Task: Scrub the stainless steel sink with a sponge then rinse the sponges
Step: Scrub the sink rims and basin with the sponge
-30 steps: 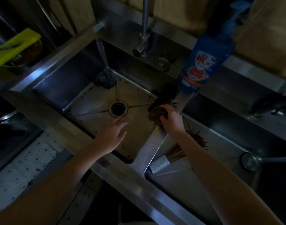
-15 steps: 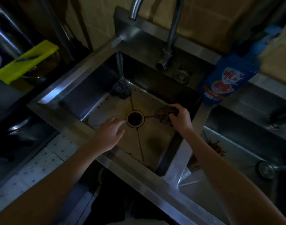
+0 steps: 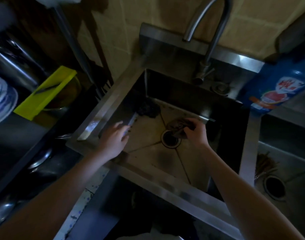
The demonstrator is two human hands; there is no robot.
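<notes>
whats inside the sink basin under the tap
A round drain, a dark scouring pad in the far left corner, and the right hand gripping a sponge by the drain. What lies beneath sponge and hand is covered.

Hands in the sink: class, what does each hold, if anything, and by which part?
The right hand grips the brown sponge by its right-hand end, beside the drain. The left hand holds nothing; its fingers are spread.

There were two hands (image 3: 113,138) (image 3: 197,134), two basins (image 3: 174,91) (image 3: 287,134) (one drain (image 3: 170,139) (image 3: 274,187) apiece), one tap (image 3: 213,40), one bottle (image 3: 276,87), one sponge (image 3: 177,126), one scourer (image 3: 148,109) and one yellow board (image 3: 46,92).
</notes>
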